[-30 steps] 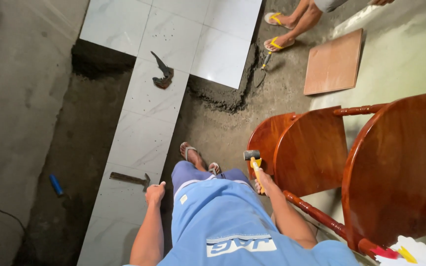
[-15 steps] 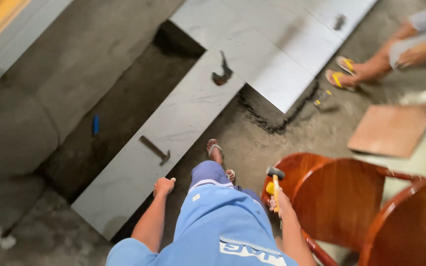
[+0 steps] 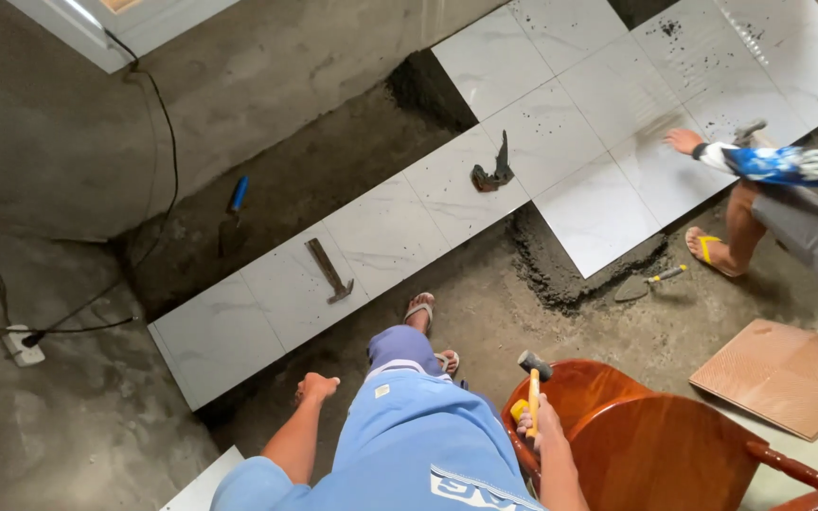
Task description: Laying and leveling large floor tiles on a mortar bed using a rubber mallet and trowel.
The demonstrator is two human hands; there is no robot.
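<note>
A hammer [image 3: 329, 270] lies on the tiles [image 3: 381, 237]. Below it, the left hand [image 3: 315, 387] hangs empty, fingers curled shut. The right hand [image 3: 534, 424] grips a yellow-handled mallet [image 3: 532, 386] beside the wooden chair [image 3: 655, 445].

Tiles [image 3: 385, 232] were glossy, marbled white. Floor [image 3: 68, 142] was rough, matt cement. Chair [image 3: 655, 445] was varnished, shiny wood. Hammer [image 3: 532, 383] had a yellow handle and dark head.
</note>
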